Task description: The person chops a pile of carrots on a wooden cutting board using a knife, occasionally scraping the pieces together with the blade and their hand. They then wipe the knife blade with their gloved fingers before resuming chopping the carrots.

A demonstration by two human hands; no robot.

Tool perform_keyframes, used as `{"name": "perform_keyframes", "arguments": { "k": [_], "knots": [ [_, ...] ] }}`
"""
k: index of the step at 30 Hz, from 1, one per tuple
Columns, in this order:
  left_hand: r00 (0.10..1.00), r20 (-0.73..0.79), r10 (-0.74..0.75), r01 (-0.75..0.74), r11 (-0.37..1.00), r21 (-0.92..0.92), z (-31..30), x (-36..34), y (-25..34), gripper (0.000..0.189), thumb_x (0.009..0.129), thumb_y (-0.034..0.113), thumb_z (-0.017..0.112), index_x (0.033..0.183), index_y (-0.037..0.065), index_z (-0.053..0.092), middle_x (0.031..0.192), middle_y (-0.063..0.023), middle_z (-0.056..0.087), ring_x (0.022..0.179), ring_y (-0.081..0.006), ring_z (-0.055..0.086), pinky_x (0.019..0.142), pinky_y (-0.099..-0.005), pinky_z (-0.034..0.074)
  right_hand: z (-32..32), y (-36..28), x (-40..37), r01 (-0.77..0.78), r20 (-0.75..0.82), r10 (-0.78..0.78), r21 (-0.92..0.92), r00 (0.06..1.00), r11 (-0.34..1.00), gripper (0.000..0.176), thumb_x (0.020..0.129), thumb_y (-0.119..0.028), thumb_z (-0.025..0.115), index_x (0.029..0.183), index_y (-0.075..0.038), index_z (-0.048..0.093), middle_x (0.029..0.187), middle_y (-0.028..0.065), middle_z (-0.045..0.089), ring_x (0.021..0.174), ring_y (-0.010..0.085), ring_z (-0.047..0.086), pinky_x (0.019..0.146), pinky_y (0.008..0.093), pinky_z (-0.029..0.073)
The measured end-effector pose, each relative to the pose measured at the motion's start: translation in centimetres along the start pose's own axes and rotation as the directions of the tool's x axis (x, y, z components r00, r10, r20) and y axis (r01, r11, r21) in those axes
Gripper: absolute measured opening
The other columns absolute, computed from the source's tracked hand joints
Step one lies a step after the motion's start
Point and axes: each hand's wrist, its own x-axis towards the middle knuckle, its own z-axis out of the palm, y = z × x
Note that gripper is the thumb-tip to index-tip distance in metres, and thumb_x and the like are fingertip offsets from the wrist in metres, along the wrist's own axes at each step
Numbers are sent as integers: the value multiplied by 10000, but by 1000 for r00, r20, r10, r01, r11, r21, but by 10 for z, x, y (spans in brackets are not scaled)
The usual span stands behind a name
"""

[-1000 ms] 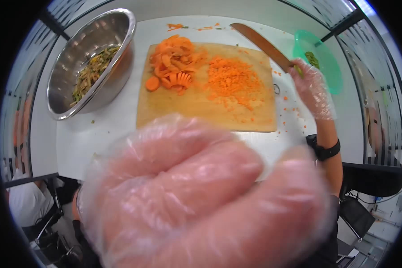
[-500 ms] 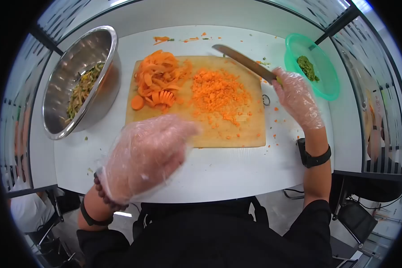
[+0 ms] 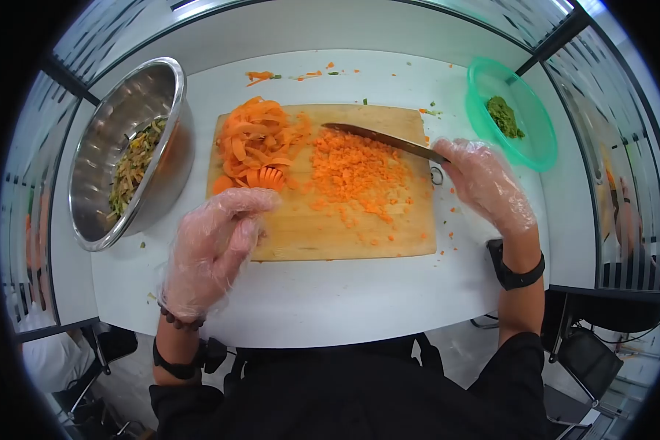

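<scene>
In a clear plastic glove, my right hand (image 3: 485, 182) is closed round the handle of a knife (image 3: 378, 136). Its blade points left across the far side of a pile of chopped carrot (image 3: 359, 172) on the wooden cutting board (image 3: 323, 243). My left hand (image 3: 214, 242), also gloved, is over the board's near left corner, with thumb and fingers apart and nothing visible between them. Just beyond its fingertips are carrot slices (image 3: 265, 178), partly hidden by the hand. Behind them lies a heap of thin carrot strips (image 3: 255, 136).
A steel bowl (image 3: 174, 158) with shredded, mixed scraps stands tilted at the left. At the right is a green plastic bowl (image 3: 541, 121) holding chopped greens (image 3: 502, 116). Carrot bits are scattered on the white table (image 3: 330, 308). Low partitions enclose the back and sides.
My left hand has drawn back slightly left, its fingers now separated and turned toward the carrot slices. The knife has moved left and nearer, over the chopped carrot. The view has shifted a little.
</scene>
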Motion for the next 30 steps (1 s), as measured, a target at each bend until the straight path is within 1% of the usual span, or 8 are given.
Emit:
{"name": "perform_keyframes", "arguments": {
  "k": [3,7,10,14,17,21,26,30],
  "knots": [
    [1000,-14,-17,15,996,-87,2,1,-3,243,990,105,530,1173,4,654,975,-100,691,749,-156,647,732,-295,526,0,7,-4,65,-74,-60,63,995,996,218,962,-87,579,1170,-49,633,866,195,647,857,406,652,762,501,518],
    [1000,-12,-18,16,985,-171,1,1,-7,244,985,108,511,1161,6,646,925,-86,668,720,-138,618,690,-285,501,1,10,3,71,-243,-57,48,968,996,216,956,-89,603,1166,-57,643,887,194,636,866,406,647,758,501,512],
    [998,-37,-48,37,964,-264,4,3,-14,240,980,109,501,1144,10,645,880,-74,652,704,-126,594,682,-282,487,7,8,12,22,-155,-19,23,988,999,188,936,-38,639,1122,-21,665,1002,206,683,918,407,650,788,457,517],
    [996,-24,-81,69,939,-338,3,1,-17,239,977,111,494,1134,14,647,860,-58,641,690,-121,571,690,-284,484,13,12,15,90,-136,-96,-48,986,995,164,972,-92,593,1127,-73,645,899,181,632,845,385,651,727,482,517],
    [999,-11,-51,45,950,-308,2,1,-20,234,984,109,497,1136,17,649,860,-52,633,695,-111,564,688,-274,482,13,12,12,126,-75,-129,-52,989,991,155,969,-78,594,1114,-77,647,898,170,633,838,384,648,709,480,510],
    [993,24,-116,116,922,-370,3,-1,-17,248,1001,172,526,1130,3,654,1134,-104,648,773,-102,564,735,-259,482,4,9,4,137,-65,-140,-40,988,990,138,968,-63,595,1090,-72,657,903,162,638,813,383,639,687,471,497],
    [992,41,-121,128,950,-286,1,-2,-13,242,1003,152,510,1130,4,652,1134,-98,655,766,-106,577,719,-264,491,8,15,9,127,-248,-136,-53,959,990,115,963,-65,608,1062,-72,664,887,144,635,799,369,634,688,469,491],
    [994,46,-96,104,976,-191,0,-1,-15,238,985,126,497,1121,4,650,1038,-83,666,727,-107,573,696,-268,484,9,5,17,128,-188,-152,-137,970,982,120,952,-53,612,1055,-80,666,851,139,614,794,358,633,687,467,491]
  ]
}}
